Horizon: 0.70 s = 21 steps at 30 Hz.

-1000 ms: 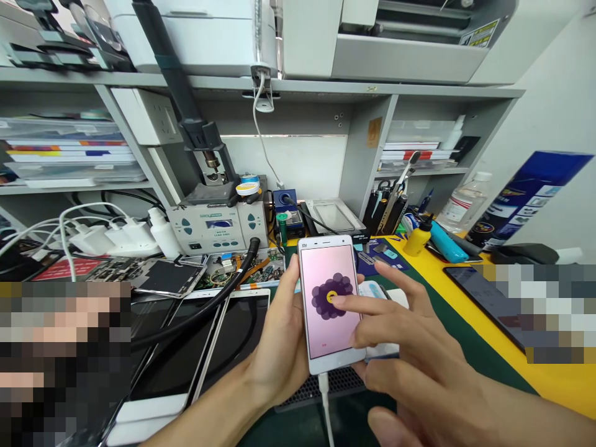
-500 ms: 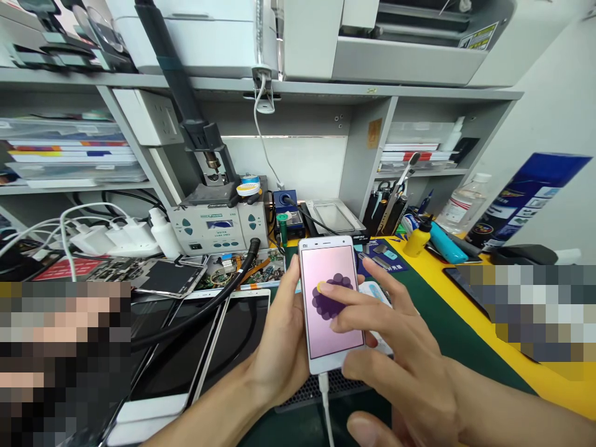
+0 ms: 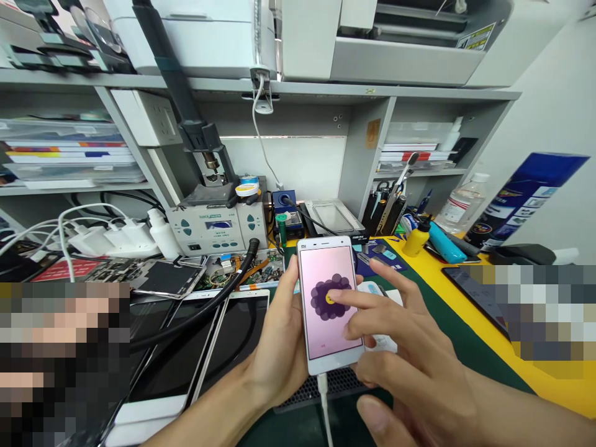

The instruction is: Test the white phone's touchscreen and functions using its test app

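Note:
A white smartphone (image 3: 331, 360) is held upright in my left hand (image 3: 285, 335), with the thumb along its left edge and fingertips showing past the right edge. Its lit pink screen shows a dark purple flower shape with a yellow spot in the middle. My right hand (image 3: 410, 347) is in front of the phone, fingers apart, holding nothing. One fingertip is at the yellow spot; whether it presses the glass I cannot tell. A white charging cable (image 3: 325, 397) is plugged into the phone's bottom end.
Several dark-screened tablets (image 3: 237, 329) lie at left, crossed by a thick black hose (image 3: 218, 298). Behind stand a soldering station (image 3: 209, 230) and a tray of circuit parts (image 3: 265, 270). At right are a yellow bottle (image 3: 416, 239), a clear bottle (image 3: 463, 205) and a dark phone (image 3: 472, 295).
My right hand has shifted slightly right, its fingertip moving from the flower's upper left to the centre. The yellow spot is now at the centre, and small red text shows low on the screen.

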{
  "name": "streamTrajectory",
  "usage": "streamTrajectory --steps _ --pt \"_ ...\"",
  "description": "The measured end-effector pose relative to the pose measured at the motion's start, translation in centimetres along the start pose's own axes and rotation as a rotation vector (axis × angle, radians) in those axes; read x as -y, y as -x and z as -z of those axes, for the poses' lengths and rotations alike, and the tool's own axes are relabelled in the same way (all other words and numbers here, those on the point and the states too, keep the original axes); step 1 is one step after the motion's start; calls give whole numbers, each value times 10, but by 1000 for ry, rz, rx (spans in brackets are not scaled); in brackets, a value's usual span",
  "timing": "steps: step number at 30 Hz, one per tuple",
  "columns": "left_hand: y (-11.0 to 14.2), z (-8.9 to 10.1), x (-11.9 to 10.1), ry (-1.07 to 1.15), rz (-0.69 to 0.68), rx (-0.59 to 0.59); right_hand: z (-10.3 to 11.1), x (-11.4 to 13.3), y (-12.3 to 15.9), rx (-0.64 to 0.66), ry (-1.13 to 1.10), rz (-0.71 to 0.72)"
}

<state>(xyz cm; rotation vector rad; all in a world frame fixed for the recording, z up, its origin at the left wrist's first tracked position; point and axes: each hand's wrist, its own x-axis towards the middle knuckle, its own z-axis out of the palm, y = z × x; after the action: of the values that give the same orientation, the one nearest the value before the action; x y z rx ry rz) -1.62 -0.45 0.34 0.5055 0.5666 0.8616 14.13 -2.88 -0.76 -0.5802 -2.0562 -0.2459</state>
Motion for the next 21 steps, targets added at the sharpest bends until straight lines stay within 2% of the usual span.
streamTrajectory --steps 4,6,8,12,15,19,21 --pt "0 -1 0 19 2 26 -2 -11 0 25 28 146" --pt "0 -1 0 30 6 33 -2 -14 0 73 35 151" --pt "0 -2 -1 32 2 32 -1 -13 0 66 16 153" --pt "-1 -3 -2 26 13 45 0 0 0 -70 -31 4" --pt "0 -3 -2 31 34 53 -3 9 -2 -179 -43 -201" --pt "0 -2 -1 33 22 52 -3 9 -5 -174 -42 -177" --pt "0 -1 -1 33 13 51 -1 4 -5 -124 -14 -124"
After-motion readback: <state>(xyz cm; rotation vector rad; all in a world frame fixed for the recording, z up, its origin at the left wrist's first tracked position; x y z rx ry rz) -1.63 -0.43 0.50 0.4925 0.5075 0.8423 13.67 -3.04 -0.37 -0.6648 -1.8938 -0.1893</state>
